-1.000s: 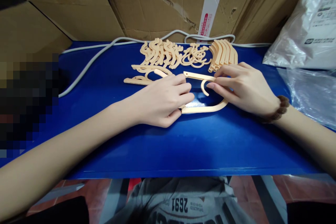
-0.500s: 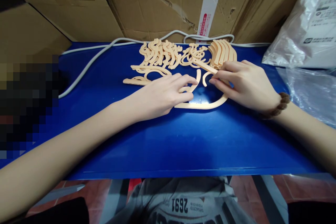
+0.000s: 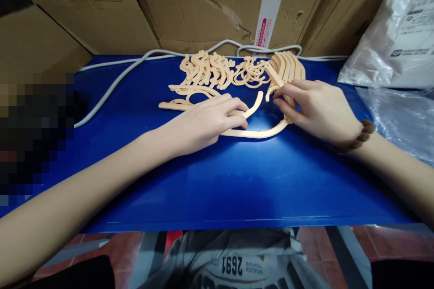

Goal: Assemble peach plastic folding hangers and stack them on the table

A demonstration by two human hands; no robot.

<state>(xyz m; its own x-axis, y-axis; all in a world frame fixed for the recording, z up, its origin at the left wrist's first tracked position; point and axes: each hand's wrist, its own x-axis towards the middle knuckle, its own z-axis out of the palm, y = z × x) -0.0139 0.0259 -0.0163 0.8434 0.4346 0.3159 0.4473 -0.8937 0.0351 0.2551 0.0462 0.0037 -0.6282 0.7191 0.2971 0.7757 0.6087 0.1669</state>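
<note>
Beige plastic pieces that look like parts of folding clothes hangers lie on the blue table (image 3: 217, 180). My left hand (image 3: 217, 122) closes over a hanger (image 3: 259, 134), whose long curved bar runs to the right and whose shorter curved end (image 3: 257, 103) sticks up past my fingertips. My right hand (image 3: 310, 104) is closed at the hanger's right side, thumb and index pinching a short flat arm (image 3: 273, 75) that points up and away. A small hook (image 3: 268, 95) shows beside those fingertips. My fingers hide the joint between these parts.
Behind my hands lie a pile of wavy beige pieces (image 3: 206, 70), tangled hooks (image 3: 251, 72) and a stack of curved arms (image 3: 290, 65). Folded hangers (image 3: 176, 105) lie left. A white cable (image 3: 115, 86), cardboard boxes (image 3: 203, 4) and a plastic bag (image 3: 393, 36) border the table.
The short arm in my right fingers has swung to a steeper angle, towards the stack. The hanger's curved end has shifted slightly right, and my left fingers have closed more on it.
</note>
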